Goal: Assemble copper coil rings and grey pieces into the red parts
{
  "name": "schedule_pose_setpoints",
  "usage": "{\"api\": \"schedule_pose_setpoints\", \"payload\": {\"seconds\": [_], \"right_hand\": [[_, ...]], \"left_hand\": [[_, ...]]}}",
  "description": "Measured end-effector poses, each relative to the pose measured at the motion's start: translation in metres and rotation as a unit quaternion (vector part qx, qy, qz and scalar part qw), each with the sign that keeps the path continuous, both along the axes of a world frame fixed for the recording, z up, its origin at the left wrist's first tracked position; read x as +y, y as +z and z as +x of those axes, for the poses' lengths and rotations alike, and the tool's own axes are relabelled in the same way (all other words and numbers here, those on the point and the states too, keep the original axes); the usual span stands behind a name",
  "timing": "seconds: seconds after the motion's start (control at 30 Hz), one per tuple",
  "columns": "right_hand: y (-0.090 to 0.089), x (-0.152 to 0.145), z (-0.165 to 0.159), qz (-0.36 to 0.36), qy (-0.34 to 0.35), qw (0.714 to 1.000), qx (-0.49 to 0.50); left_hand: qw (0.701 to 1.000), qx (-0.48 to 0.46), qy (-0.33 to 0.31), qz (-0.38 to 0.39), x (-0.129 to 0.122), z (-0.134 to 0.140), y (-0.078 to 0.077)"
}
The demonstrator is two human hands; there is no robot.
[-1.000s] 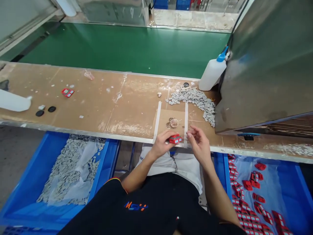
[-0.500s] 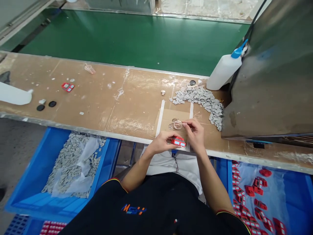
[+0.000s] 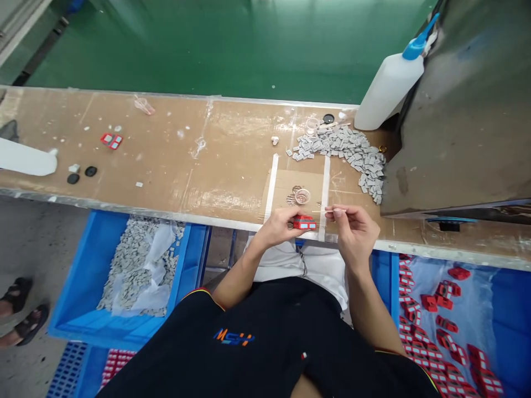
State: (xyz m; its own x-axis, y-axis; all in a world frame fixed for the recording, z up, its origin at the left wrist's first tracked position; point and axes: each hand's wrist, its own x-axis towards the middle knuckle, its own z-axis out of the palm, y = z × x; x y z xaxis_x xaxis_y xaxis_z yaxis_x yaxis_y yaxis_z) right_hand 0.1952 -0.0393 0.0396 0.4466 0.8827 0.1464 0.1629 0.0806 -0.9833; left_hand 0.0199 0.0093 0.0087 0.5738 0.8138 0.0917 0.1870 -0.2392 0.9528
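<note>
- Clock centred on the car, with 12 facing away from the person.
- Between 8 and 9: another person's sandalled feet have come into view on the floor; they seem unconnected with the handwork.
- At 9: the left hand keeps the car in a narrow grip over the near edge of the worktop, its pale windows towards the person.
- At 12: the cup stands on the worktop, now free of the right fingers that were at it half a second ago.
- Between 1 and 2: the stick points leftward at the car, near it; whether they touch, I cannot tell.
- At 3: the right hand has drawn back from the cup, its grip pinched on the stick. That suggests the work has passed from cup to car; any load on the tip is too small to see.
- Around 1: the grey pile lies apart from both hands.
</note>
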Motion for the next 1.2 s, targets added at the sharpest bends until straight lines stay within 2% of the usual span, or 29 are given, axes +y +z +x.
{"api": "schedule_pose_setpoints", "payload": {"seconds": [0.2, 0.4, 0.7, 0.87, 1.03, 1.2], "right_hand": [[-0.011, -0.016, -0.003, -0.024, 0.005, 1.000, -0.005], [-0.022, -0.018, -0.007, -0.027, 0.031, 0.998, -0.050], [-0.006, -0.016, -0.006, 0.026, 0.038, 0.980, -0.195], [-0.005, -0.014, -0.006, 0.047, 0.048, 0.977, -0.203], [-0.004, -0.015, -0.005, 0.014, 0.051, 0.977, -0.206], [-0.005, -0.009, 0.000, 0.004, 0.023, 0.990, -0.139]], "left_hand": [[0.999, 0.017, 0.012, 0.035, -0.002, 0.001, -0.001], [0.999, 0.021, 0.012, 0.025, -0.003, 0.000, -0.001], [0.999, 0.033, 0.007, 0.019, -0.002, -0.001, -0.001], [0.999, 0.034, 0.007, 0.030, -0.002, -0.001, -0.002], [0.998, 0.041, 0.005, 0.046, -0.002, -0.002, -0.003], [0.998, 0.029, 0.009, 0.050, -0.001, -0.003, -0.002]]}}
